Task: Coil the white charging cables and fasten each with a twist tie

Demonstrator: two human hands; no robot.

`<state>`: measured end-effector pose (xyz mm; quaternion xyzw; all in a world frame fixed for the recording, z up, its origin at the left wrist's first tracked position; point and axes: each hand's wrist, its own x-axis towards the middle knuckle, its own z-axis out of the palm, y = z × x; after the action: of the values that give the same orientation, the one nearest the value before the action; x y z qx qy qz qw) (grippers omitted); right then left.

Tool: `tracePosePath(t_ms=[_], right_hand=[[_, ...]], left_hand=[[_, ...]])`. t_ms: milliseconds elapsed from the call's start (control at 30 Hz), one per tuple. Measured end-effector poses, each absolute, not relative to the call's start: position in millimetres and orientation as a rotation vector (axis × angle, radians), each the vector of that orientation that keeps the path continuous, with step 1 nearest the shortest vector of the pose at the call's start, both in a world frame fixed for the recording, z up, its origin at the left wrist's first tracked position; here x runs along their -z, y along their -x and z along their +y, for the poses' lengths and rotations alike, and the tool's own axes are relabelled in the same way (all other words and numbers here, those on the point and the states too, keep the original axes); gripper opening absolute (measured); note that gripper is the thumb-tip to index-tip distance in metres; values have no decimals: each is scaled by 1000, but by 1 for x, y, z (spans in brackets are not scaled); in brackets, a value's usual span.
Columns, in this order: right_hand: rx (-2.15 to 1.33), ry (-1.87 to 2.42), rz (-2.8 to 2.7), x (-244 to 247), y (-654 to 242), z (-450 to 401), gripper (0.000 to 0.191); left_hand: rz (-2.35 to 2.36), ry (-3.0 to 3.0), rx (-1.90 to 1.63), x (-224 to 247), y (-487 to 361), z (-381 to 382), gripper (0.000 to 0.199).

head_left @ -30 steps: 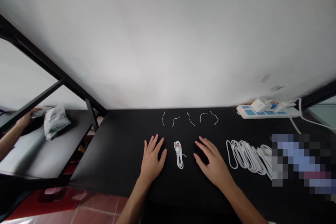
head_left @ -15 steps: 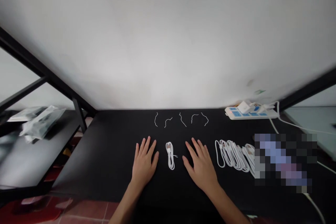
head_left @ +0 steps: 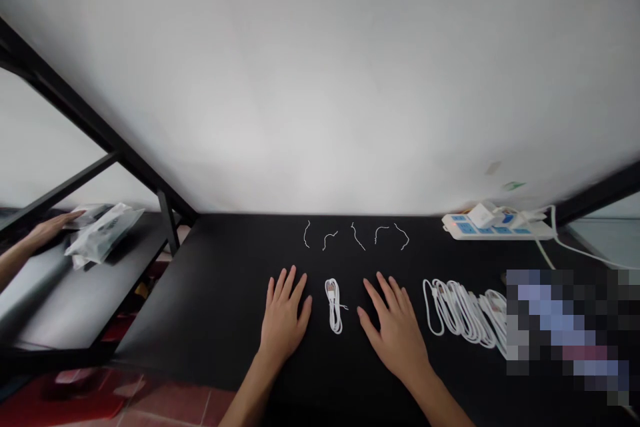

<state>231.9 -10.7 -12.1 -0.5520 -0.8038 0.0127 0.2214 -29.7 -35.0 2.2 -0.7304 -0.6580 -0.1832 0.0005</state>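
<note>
My left hand (head_left: pixel 284 317) lies flat on the black table (head_left: pixel 210 307), fingers spread, holding nothing. Flat as well, with fingers apart, my right hand (head_left: pixel 393 327) rests to the right. Between them, touching neither, is a coiled white USB cable (head_left: pixel 334 307) bound with a twist tie (head_left: pixel 344 307) whose ends stick out. Beyond the hands, several loose white twist ties (head_left: pixel 357 237) lie in a row. Right of my right hand sits a row of coiled white cables (head_left: pixel 460 313), its right end covered by a blurred patch.
A power strip (head_left: pixel 500 232) with a white charger (head_left: pixel 483 215) plugged in stands by the wall at the back right. At left, past a black metal frame (head_left: pixel 167 220), plastic bags (head_left: pixel 107 233) lie on another table, where another person's hand (head_left: pixel 53 227) reaches in.
The view has shifted, so everything sits slightly further right and lower. Another person's hand has come into view at the far left. My hands remain flat in place.
</note>
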Motion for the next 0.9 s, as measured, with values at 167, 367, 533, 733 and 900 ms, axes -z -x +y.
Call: tracePosePath(t_ms=[167, 367, 533, 733, 900], right_hand=[[-15, 1509, -2228, 15, -233, -9, 57], [8, 1501, -2224, 18, -233, -9, 57], [24, 1503, -2229, 18, -233, -9, 57], [36, 1497, -2231, 17, -233, -9, 57], [44, 1498, -2232, 17, -233, -9, 57]], left_hand=[[-2058, 2281, 562, -1, 29, -34, 47], [-2062, 2271, 576, 0, 29, -34, 48], [-2064, 2270, 588, 0, 30, -33, 48], [-2062, 2267, 585, -2, 29, -33, 47], [-2067, 2264, 595, -2, 28, -33, 47]])
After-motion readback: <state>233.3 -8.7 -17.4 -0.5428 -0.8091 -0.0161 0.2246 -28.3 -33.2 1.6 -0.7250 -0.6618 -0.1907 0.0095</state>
